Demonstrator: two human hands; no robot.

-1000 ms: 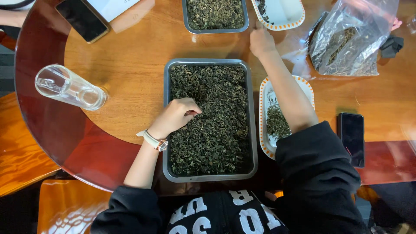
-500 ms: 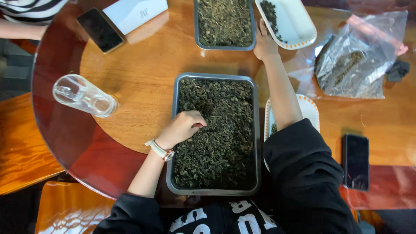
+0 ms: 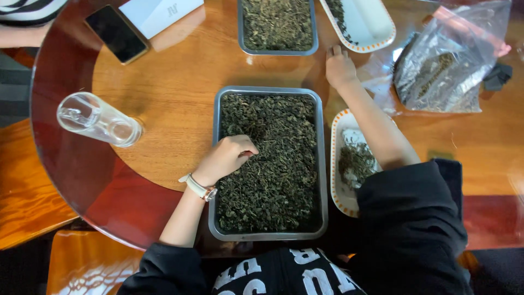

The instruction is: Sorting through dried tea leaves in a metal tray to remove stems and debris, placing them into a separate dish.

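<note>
Right hand (image 3: 340, 66) has drawn back from the white oval dish (image 3: 376, 24) and now lies flat, fingers spread, on the worktop (image 3: 174, 93) between that dish and the far tray (image 3: 277, 26). Left hand (image 3: 228, 157) stays put, fingers curled, pinching dried leaves (image 3: 278, 164) in the near metal tray (image 3: 323, 164), left of centre. Clear glass jar (image 3: 98, 118) lies well left

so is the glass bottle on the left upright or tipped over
Tipped over: the clear glass bottle lies on its side on the wooden table, apart from the metal tray.
</note>
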